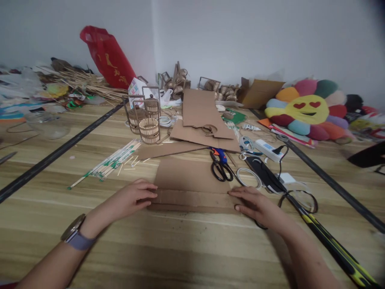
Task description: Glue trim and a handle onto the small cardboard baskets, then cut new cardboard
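Clock positions read from the middle of the cardboard sheet (189, 176), with 12 o'clock pointing away from the wearer.

Nearest, at 6 o'clock: bare wooden surface (180, 249), crossed by both forearms coming in from the lower edge. Wristwatch (73, 233) on the left wrist.

At 8 o'clock: left hand (132, 197), palm down, fingers stretched flat, fingertips resting on the left end of the folded strip (192, 200). Closed around nothing.

At 4 o'clock: right hand (255, 204), likewise flat and unclenched, pressing on the strip's right end.

Between the two hands: the folded strip itself, lying doubled along the sheet's near edge.

Judged as done: one fold along the near edge, laid over and held down at both ends. Judged as left: the rest of the sheet, plain, with no further crease or cut to be seen.

At 2 o'clock: scissors (221, 166) on the sheet's far right corner, touched by neither hand.

At 3 o'clock: tape roll (248, 176), just beside the sheet's right edge. Beyond it, power strip (267, 149) with a black cable.

At 10 o'clock: bundle of chopsticks (114, 160), well apart from the left hand.

At 11 o'clock: small woven baskets (148, 129).

At 12 o'clock: further cardboard pieces (201, 112), overlapping.

Farthest, against the wall: flower cushion (309, 108) at 2 o'clock and red bag (110, 58) at 11 o'clock.
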Demonstrator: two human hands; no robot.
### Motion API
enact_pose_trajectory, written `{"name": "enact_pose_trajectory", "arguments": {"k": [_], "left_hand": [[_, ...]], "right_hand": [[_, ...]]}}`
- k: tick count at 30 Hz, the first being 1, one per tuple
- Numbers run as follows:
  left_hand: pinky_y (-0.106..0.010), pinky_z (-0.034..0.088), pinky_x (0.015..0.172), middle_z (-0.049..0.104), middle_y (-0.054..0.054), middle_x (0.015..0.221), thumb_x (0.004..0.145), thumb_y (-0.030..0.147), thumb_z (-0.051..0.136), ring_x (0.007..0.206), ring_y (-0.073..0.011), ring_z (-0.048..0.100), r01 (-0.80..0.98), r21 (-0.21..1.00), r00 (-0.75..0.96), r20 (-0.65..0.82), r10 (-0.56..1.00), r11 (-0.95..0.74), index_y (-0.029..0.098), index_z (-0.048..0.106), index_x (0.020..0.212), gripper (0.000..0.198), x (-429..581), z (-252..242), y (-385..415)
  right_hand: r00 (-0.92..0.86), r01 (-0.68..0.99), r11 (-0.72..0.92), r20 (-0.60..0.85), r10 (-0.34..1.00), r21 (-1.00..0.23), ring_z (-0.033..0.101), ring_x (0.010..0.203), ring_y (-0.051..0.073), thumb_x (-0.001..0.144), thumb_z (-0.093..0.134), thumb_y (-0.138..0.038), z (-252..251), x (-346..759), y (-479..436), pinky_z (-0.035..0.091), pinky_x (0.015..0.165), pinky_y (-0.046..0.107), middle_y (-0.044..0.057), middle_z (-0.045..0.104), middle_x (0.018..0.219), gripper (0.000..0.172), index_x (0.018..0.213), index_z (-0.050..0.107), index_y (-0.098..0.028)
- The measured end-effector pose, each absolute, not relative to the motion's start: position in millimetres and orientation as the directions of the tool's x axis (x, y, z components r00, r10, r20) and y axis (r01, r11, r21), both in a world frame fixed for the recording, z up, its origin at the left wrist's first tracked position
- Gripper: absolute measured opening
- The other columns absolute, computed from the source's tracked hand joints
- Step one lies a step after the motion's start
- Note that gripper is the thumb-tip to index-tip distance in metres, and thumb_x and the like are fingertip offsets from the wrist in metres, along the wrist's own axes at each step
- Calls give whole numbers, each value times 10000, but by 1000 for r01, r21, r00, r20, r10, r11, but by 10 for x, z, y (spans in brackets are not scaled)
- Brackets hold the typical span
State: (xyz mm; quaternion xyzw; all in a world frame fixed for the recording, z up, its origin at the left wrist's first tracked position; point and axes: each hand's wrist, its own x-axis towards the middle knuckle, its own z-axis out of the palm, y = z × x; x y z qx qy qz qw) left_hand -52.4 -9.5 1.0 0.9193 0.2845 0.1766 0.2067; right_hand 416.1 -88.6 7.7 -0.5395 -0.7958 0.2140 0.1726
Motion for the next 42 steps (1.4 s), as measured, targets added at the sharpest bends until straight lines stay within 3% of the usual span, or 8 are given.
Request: {"name": "enact_pose_trajectory", "arguments": {"k": [24, 31, 42], "left_hand": [[-342, 541, 910, 720, -76, 1160, 966, 279, 535, 1056, -219, 654, 463, 317, 830, 173, 530, -828, 280, 776, 1039, 252, -459, 76, -141], [-321, 539, 887, 717, -75, 1153, 985, 275, 521, 1045, -212, 654, 443, 309, 831, 211, 514, -842, 292, 774, 1046, 260, -473, 21, -130], [-326, 524, 912, 698, -64, 1175, 967, 259, 535, 1078, -217, 635, 461, 307, 819, 214, 533, -832, 285, 750, 1064, 237, -490, -3, -139]], "right_hand": [[-365, 781, 344, 67, 929, -521, 615, 1132, 281, 870, 652, -295, 124, 4052, -912, 495, 1016, 456, 136, 679, 1195, 371, 1230, 704, -221], [-377, 770, 355, 71, 924, -530, 615, 1126, 289, 874, 637, -285, 147, 4022, -919, 505, 997, 447, 159, 669, 1182, 379, 1232, 700, -176], [-329, 791, 302, 46, 943, -533, 588, 1119, 289, 820, 661, -236, 211, 3954, -938, 471, 999, 447, 126, 664, 1152, 370, 1189, 672, -211]]}}
